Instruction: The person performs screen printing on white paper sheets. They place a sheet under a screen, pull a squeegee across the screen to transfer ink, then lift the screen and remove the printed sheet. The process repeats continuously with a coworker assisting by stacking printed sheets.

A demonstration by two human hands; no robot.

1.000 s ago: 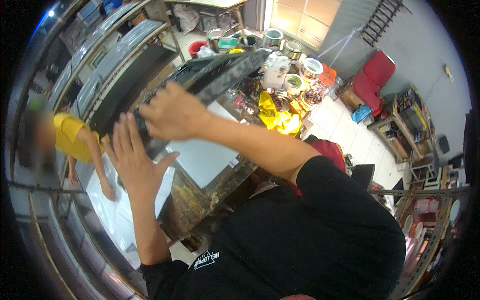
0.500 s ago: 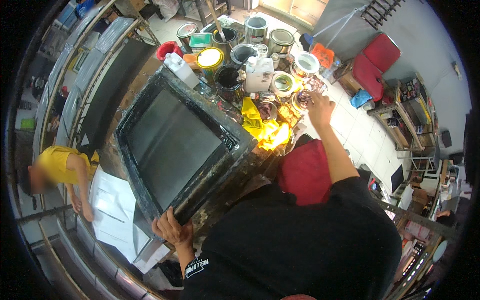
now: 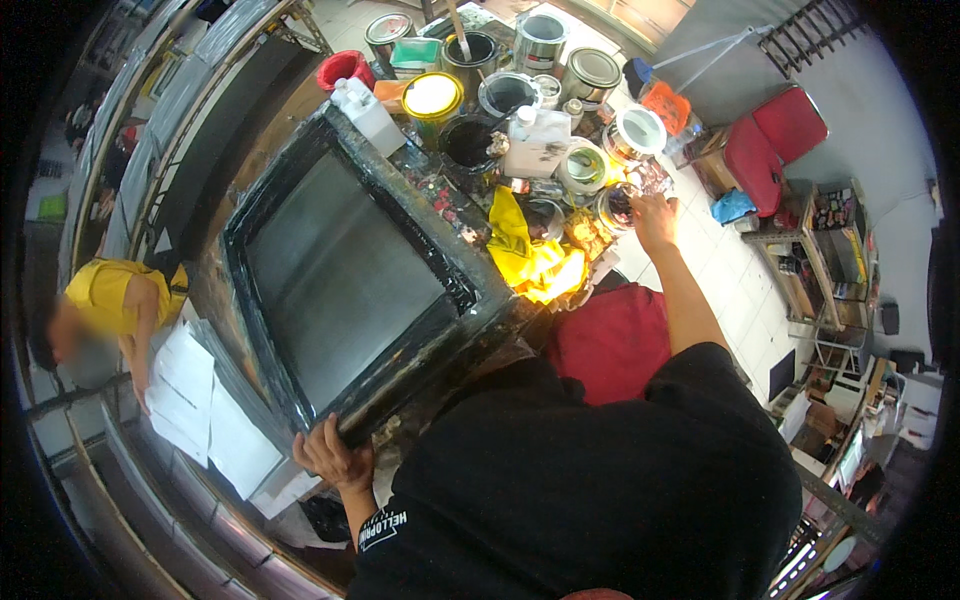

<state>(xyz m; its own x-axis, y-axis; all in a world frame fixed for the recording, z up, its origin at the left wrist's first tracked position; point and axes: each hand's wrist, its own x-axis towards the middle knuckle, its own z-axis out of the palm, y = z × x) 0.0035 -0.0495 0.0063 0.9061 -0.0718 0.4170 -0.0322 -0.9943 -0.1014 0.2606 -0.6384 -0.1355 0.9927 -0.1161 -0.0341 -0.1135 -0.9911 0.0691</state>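
A large black-edged frame with a flat grey mesh-like panel [image 3: 340, 265] lies tilted across the worktable. My left hand [image 3: 337, 458] is closed over its near corner, fingers on top of the dark edge. On the far right of the table, my right hand [image 3: 655, 222] is at the rim of a small open can [image 3: 612, 207] with dark contents. Its fingers are bent; what they hold, if anything, is too small to make out. A crumpled yellow cloth [image 3: 535, 262] lies between the frame and that can.
Several paint cans crowd the table's far end, including a yellow-rimmed can [image 3: 433, 97], and a white jug [image 3: 367, 115] stands beside the frame. A red seat [image 3: 610, 345] is close to me. At left, a person in yellow [image 3: 115, 300] handles white sheets [image 3: 205, 410].
The whole view has shifted slightly. My right hand stays by the small can, whose contents look darker now. My left hand keeps its hold; the person at left has moved an arm over the sheets.
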